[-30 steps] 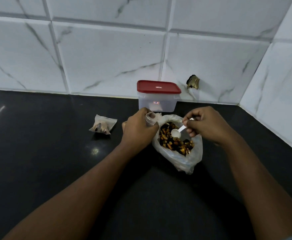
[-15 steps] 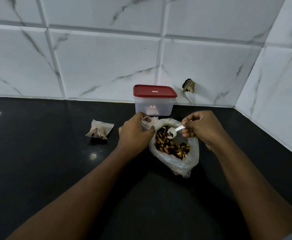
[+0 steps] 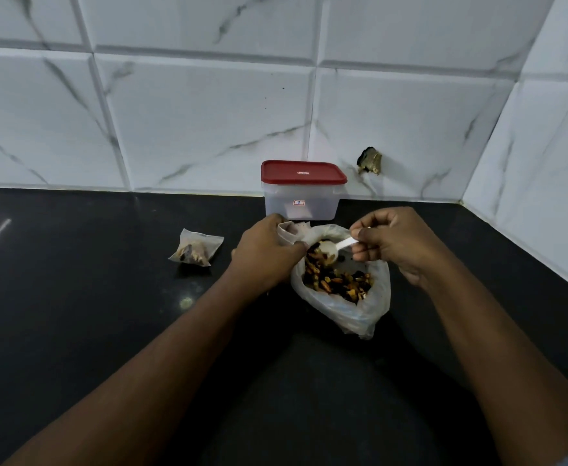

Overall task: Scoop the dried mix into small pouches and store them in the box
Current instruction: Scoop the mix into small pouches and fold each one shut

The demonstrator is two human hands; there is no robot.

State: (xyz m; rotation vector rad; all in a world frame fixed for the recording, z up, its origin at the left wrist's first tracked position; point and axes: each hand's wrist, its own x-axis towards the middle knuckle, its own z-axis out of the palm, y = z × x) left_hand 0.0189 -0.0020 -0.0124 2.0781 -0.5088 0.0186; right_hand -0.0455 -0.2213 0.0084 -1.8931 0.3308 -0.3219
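The black countertop (image 3: 74, 297) met a white marbled tile wall (image 3: 208, 112) on the far side and on the right, and one tile bore a broken dark hole (image 3: 370, 161) just right of the box. One clear box (image 3: 301, 203) stood at the far edge against the wall, with its one red lid (image 3: 303, 171) on. One large plastic bag (image 3: 343, 311) lay open near the box, with the dried mix (image 3: 336, 280) inside it. Two small pouches were counted. One filled pouch (image 3: 197, 248) lay on the counter to the left, apart from the bag. The other, an open pouch (image 3: 291, 230), was gripped in the curled fingers of the left hand (image 3: 266, 253) at the bag's far left rim. That hand hid most of it, so its contents could not be told. The right hand (image 3: 393, 243) pinched the handle of one white spoon (image 3: 338, 246), whose bowl sat over the mix beside the open pouch. Both hands partly covered the bag's mouth.
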